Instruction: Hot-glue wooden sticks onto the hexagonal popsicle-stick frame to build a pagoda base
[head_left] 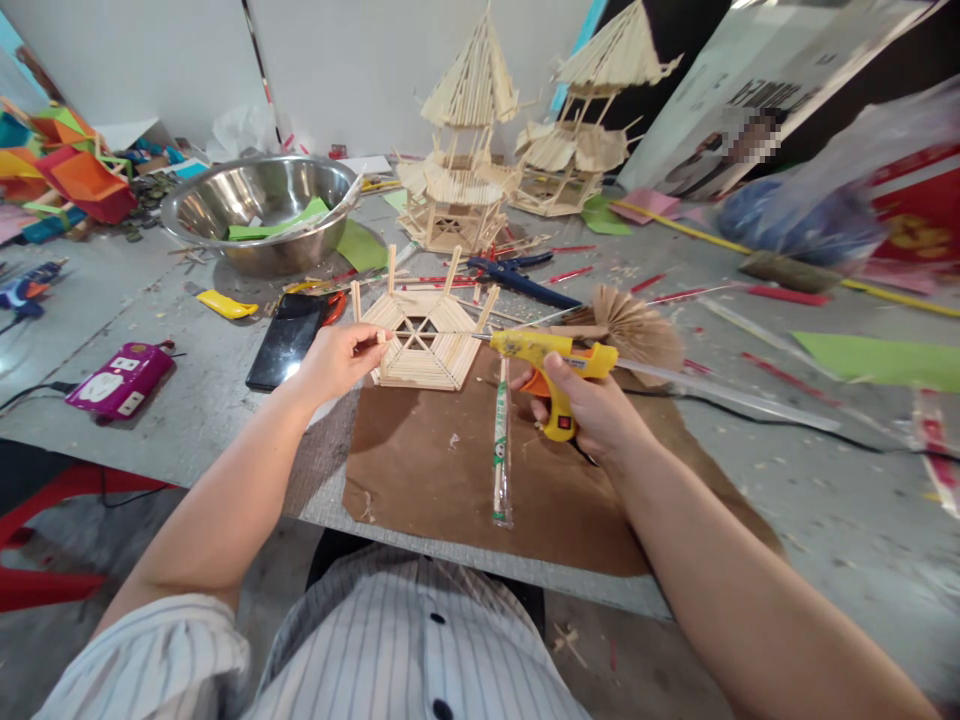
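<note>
A hexagonal frame of wooden sticks (pixel 421 345) with several upright posts stands on the table at the far edge of a brown paper sheet (pixel 450 470). My left hand (pixel 339 358) pinches a thin wooden stick (pixel 405 335) that lies across the frame. My right hand (pixel 592 410) grips a yellow glue gun (pixel 551 355), its nozzle pointing left at the stick over the frame. A wrapped pair of chopsticks (pixel 501 450) lies on the brown paper between my hands.
Two finished stick pagodas (pixel 461 170) (pixel 581 140) stand behind. A steel bowl (pixel 259 205) sits at back left, with a black phone (pixel 289 340), yellow cutter (pixel 225 303), purple power strip (pixel 120 378), blue scissors (pixel 521 278), a stick fan (pixel 634 325) and coloured paper around.
</note>
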